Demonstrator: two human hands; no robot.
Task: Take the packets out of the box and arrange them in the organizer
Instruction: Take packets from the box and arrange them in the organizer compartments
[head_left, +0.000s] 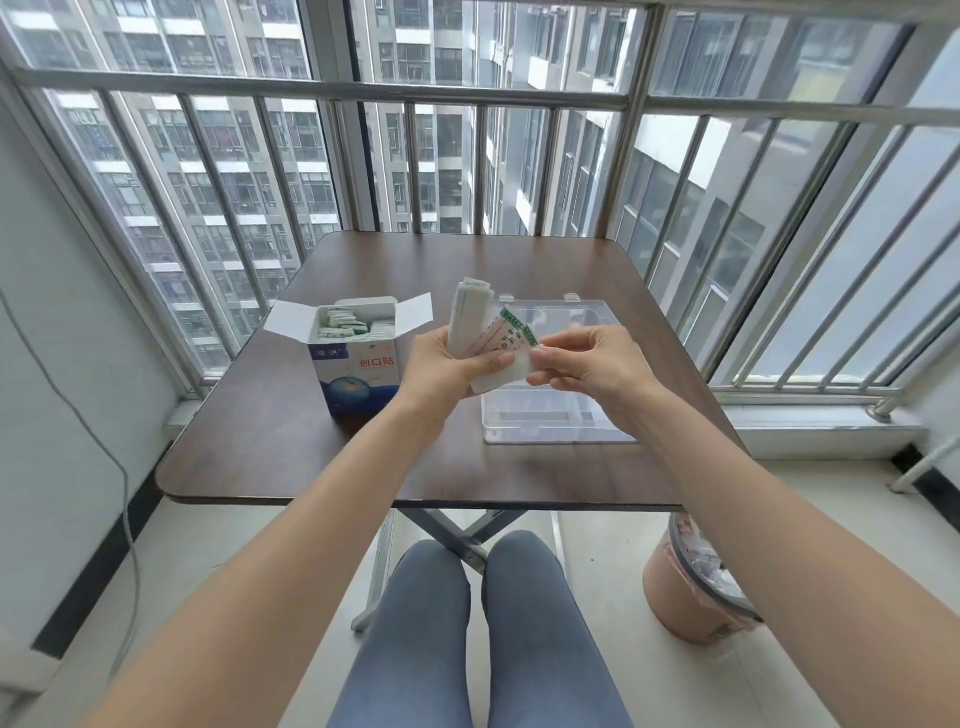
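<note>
Packets held above the table (291, 426)
Left hand (441, 358) grips a packet stack (467, 317); right hand (587, 364) pinches one packet (506, 338) over the clear organizer (561, 415), open box (353, 358) beside.

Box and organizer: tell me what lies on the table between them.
Head view: bare brown table between box and organizer; the left hand holds packets above it.

The table (363, 467) has a dark wood-look top with a smooth, faintly glossy finish. At its 10 o'clock stands a glossy printed cardboard box (358, 374); at 2 o'clock, a clear, shiny plastic organizer (561, 421). The packets (470, 317) look like matt white paper.
</note>
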